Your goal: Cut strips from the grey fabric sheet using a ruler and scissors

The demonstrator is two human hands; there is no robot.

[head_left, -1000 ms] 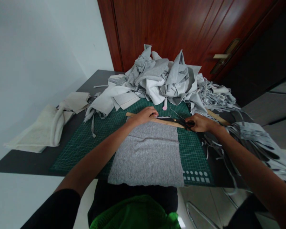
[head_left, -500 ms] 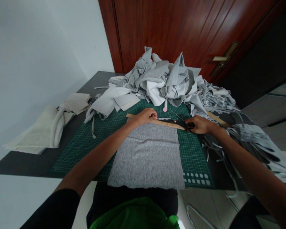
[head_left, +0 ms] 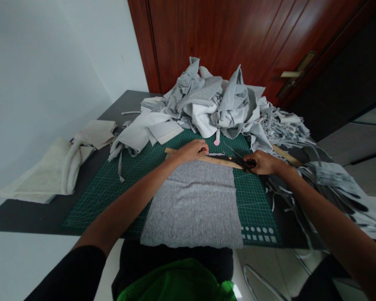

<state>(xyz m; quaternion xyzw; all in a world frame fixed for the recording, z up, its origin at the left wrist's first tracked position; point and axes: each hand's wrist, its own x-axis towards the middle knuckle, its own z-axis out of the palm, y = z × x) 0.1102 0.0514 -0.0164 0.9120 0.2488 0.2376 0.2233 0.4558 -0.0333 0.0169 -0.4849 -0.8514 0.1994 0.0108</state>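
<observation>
A grey knit cloth piece lies flat on the green cutting mat. Across its far edge runs a wooden ruler. My right hand is closed around the handles of black scissors, whose blades point left along the ruler. Over the ruler's left part, my left hand has its fingers curled together. Something small and dark shows at its fingertips, too small to name. A thin pale strip lies by the blades.
Behind the mat rises a heap of grey and white cloth. Cut strips pile up at the right, near a second wooden strip. Folded cream cloth rests at the left. A wooden door stands behind the table.
The view has shifted slightly. Both hands, the scissors and the cloth keep nearly the same places; my left hand has moved only a touch.
</observation>
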